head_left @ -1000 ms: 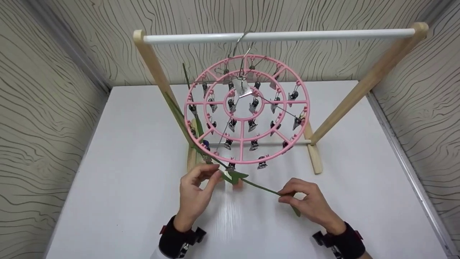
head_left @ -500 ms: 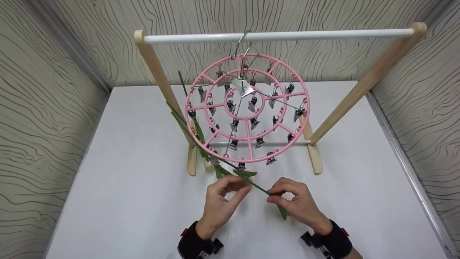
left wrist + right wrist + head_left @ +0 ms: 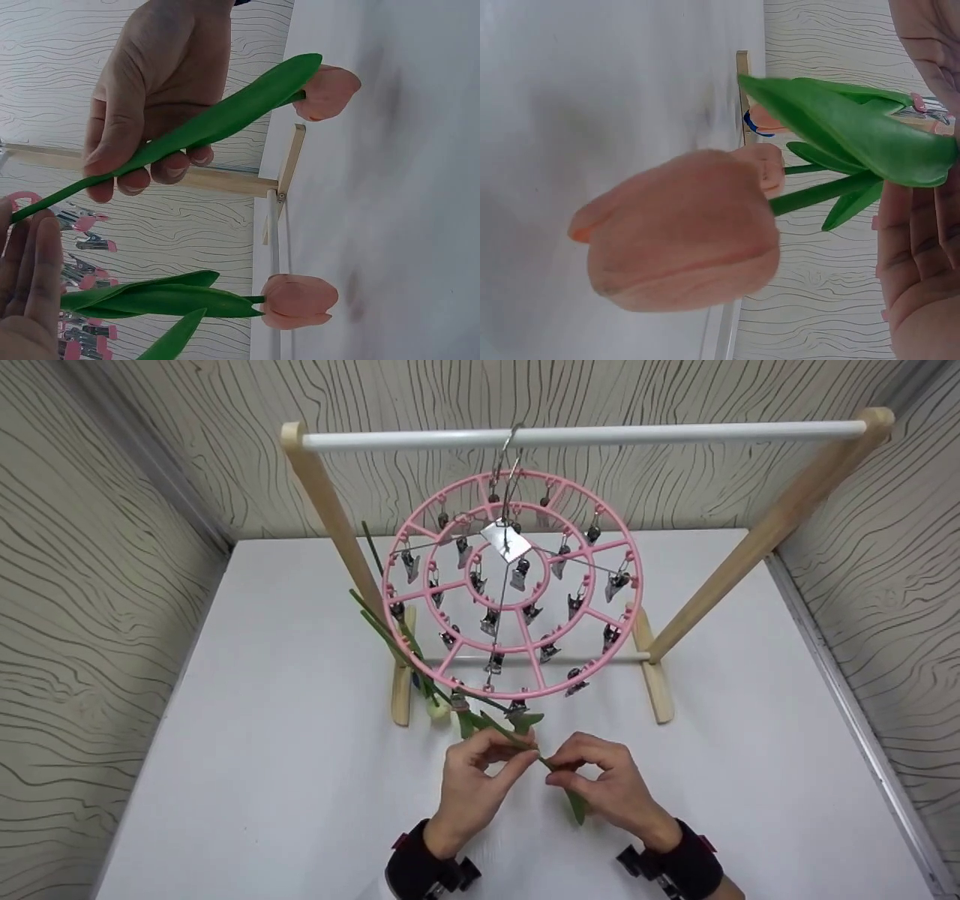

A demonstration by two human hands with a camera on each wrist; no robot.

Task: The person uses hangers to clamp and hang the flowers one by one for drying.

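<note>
Both hands are close together over the front middle of the white worktop (image 3: 262, 750). The left hand (image 3: 480, 780) pinches a green tulip stem (image 3: 559, 784) between its thumb and fingers. The right hand (image 3: 604, 787) pinches the same stem just beside it, near the lower end. The stem's pink flower head (image 3: 682, 240) hangs above the worktop and looks big in the right wrist view.

Right behind the hands hangs a round pink clip hanger (image 3: 514, 585) with many small clips. Its hook is on a white bar (image 3: 585, 435) held up by a wooden rack (image 3: 330, 517). The rack stands across the middle of the worktop, nearer the back edge. More tulips (image 3: 397, 641) hang from clips on the left side of the hanger, with long green leaves. Another pink tulip head (image 3: 296, 300) shows in the left wrist view.
</note>
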